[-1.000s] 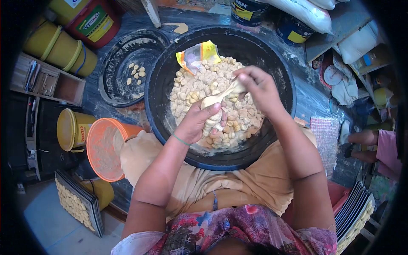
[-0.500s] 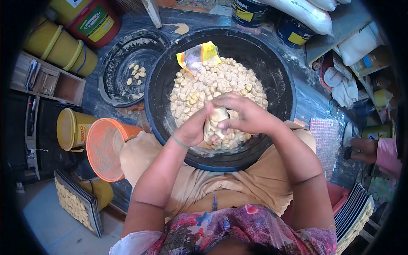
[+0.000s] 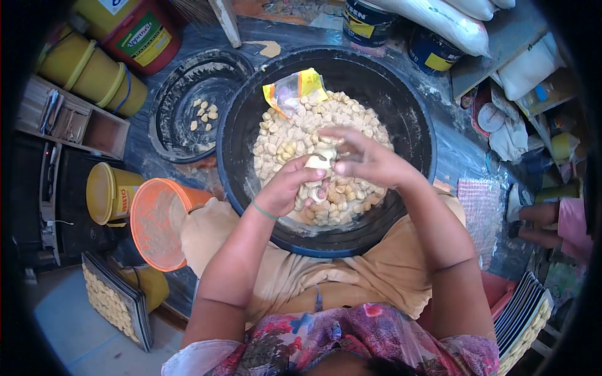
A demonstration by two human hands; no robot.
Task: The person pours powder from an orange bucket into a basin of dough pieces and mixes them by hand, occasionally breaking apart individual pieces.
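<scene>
A wide black basin (image 3: 414, 119) on my lap holds a heap of small pale dough pieces (image 3: 295, 135). My left hand (image 3: 288, 188) is closed around a lump of dough (image 3: 315, 163) just above the heap. My right hand (image 3: 364, 160) meets it from the right and pinches the same lump with its fingertips. A yellow and clear plastic wrapper (image 3: 290, 91) lies at the far edge of the heap.
A smaller black pan (image 3: 172, 135) with a few dough pieces lies to the left. An orange bucket (image 3: 157, 222) and yellow tubs (image 3: 106, 191) stand at my left knee. Trays of shaped pieces (image 3: 113, 304) lie lower left and lower right. Another person's arm (image 3: 555, 216) is at the right edge.
A second ago my right hand was pulling a strand of dough up and away. It came back to my left hand, and both now work the lump slightly higher over the heap.
</scene>
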